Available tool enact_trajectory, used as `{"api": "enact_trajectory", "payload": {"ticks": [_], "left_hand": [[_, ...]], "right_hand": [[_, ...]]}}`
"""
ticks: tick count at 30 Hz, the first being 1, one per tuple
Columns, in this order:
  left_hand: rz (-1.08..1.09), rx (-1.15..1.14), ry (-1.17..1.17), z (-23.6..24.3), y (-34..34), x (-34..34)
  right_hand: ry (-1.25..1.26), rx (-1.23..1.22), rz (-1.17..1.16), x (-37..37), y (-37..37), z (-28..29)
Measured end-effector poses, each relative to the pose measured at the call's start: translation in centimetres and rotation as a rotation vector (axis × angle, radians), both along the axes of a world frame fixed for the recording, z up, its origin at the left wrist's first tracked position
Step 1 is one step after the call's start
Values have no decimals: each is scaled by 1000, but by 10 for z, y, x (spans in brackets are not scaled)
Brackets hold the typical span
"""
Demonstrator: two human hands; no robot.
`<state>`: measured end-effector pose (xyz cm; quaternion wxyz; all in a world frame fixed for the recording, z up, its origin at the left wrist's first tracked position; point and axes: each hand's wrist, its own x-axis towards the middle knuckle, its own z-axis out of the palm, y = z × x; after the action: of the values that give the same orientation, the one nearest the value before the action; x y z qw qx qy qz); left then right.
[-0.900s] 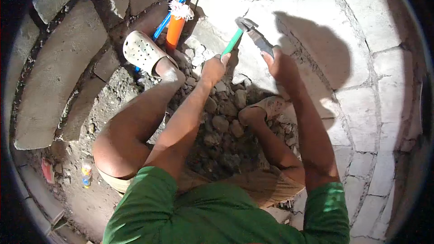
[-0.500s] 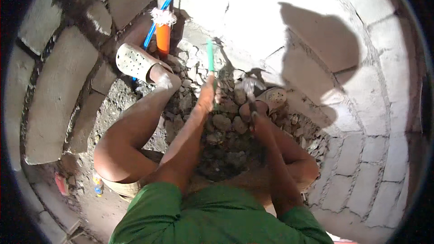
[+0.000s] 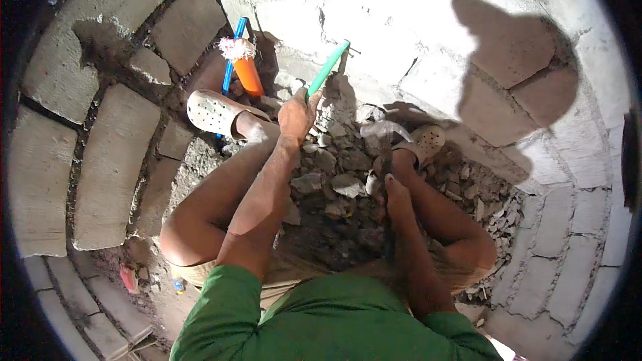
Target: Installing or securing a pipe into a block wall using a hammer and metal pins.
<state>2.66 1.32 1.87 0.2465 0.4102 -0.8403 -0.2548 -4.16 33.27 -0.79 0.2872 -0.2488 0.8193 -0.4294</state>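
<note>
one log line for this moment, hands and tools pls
left hand: grips green handle | right hand: down on rubble, hold unclear | setting: block wall

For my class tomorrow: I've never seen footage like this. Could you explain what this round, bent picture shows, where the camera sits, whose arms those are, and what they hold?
The camera sits on a person's head and looks straight down, so the arms entering from below are that person's own. Its wide lens bends straight edges, which is why the grey block walls curve. The person wears a green shirt and pale perforated clogs, and squats over a heap of broken grey rubble. The left hand grips a tool with a green handle, raised above the heap. The right hand is down at the rubble; it is too blurred to tell what it holds. Behind the left foot lie an orange tube and a blue rod.
</note>
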Motion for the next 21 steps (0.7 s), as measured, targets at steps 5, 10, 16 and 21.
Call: {"api": "enact_trajectory", "payload": {"ticks": [5,10,16,21], "left_hand": [[-52,125,143,-18,-26,6],[-37,124,9,-19,-25,0],[-47,198,73,-21,-30,6],[-44,182,122,-37,-28,5]], "right_hand": [[76,-18,-18,-1,-24,26],[404,-223,-126,-16,-54,46],[-224,-887,-109,-13,-112,53],[658,-248,-48,-45,-179,13]]}}
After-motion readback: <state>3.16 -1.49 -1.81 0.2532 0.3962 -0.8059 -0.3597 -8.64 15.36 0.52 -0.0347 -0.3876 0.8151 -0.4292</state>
